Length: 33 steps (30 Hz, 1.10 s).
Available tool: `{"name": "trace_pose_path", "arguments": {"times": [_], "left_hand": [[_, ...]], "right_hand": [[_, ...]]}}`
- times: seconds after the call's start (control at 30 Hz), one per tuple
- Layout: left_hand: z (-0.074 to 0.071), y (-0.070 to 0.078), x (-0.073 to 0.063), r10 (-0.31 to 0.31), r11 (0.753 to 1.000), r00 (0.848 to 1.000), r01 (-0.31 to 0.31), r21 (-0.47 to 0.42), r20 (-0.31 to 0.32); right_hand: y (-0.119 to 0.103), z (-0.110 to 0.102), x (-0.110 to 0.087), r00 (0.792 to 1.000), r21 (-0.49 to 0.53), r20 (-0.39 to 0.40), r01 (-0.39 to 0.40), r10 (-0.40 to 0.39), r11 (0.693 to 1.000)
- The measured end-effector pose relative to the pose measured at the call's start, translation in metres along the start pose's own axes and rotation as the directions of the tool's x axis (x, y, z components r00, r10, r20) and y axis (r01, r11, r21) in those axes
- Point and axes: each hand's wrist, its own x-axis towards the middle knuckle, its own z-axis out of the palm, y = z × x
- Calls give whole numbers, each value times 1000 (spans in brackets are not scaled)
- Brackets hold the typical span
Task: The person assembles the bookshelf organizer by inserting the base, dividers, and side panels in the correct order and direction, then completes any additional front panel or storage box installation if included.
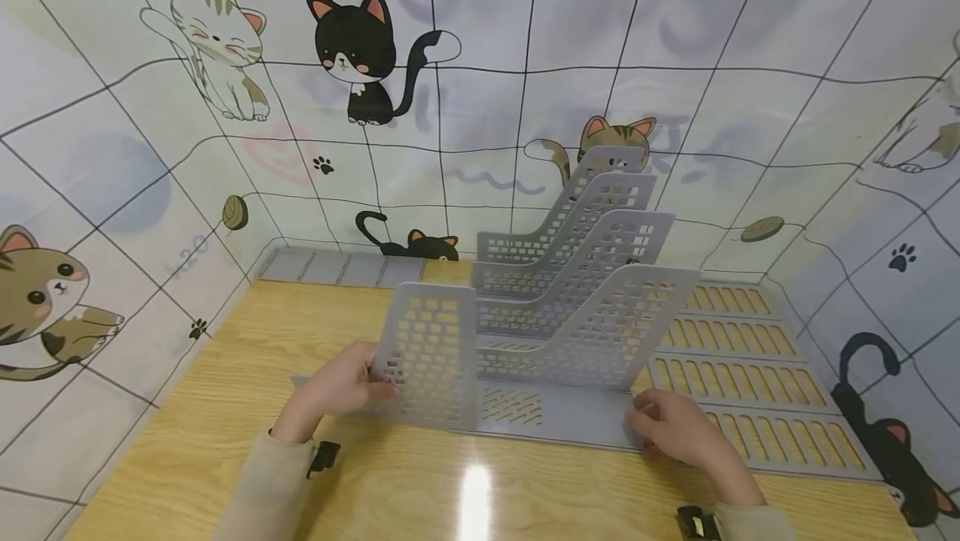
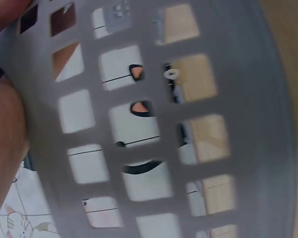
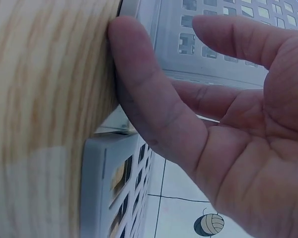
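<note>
Grey file rack point(image 1: 585, 362) stands upright around the middle of the wooden bench point(image 1: 405, 483), between the two hands; at the far left, the white wall covering point(image 1: 495, 99) carries printed cats, paw marks and thin dark grid lines, and runs round behind everything; near the back-left corner lies a flat grey strip point(image 1: 341, 268), marked across by pale lines; nearer the front, a beige left sleeve point(image 1: 262, 483) leads to the left hand point(image 1: 337, 383), a small black wrist piece point(image 1: 322, 458) just beside it.

That left hand pinches the lower left edge of the perforated end panel point(image 1: 435, 353), thumb on the near face, fingers behind; in the left wrist view this panel fills most of the frame, wall and wood showing through its squarish holes; right of it rise four perforated dividers, one behind another, each low on the left and sweeping up to a tall right side; below the nearest, the flat base point(image 1: 585, 420) shows a patch of slanting slots.

At the base's right end is the right hand point(image 1: 675, 428), thumb and index finger spread apart, index fingertip at the base's edge against the wood; whether any finger lies underneath, I cannot tell; farthest right, a slotted grey panel point(image 1: 750, 407) lies flat in four rows.
</note>
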Motion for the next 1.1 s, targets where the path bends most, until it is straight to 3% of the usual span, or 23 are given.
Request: {"name": "trace_pose_path", "arguments": {"times": [0.33,0.53,0.7,0.9,1.1], "left_hand": [[13,2,4,88,996,995,-87,10,-54],[36,14,21,134,991,991,-134,8,-7],[50,22,31,120,993,993,-120,-14,9],[48,26,28,126,991,992,-127,33,31],[21,17,12,33,976,992,-58,210,121]], "right_hand": [[0,-5,-2,1000,-60,-17,-5,4,998],[2,-7,-3,1000,-54,-12,-6,5,999],[3,-4,-5,1000,-1,-12,-4,4,1000],[3,0,-5,999,0,-40,0,0,1000],[1,5,-3,999,56,-35,-7,9,998]]}}
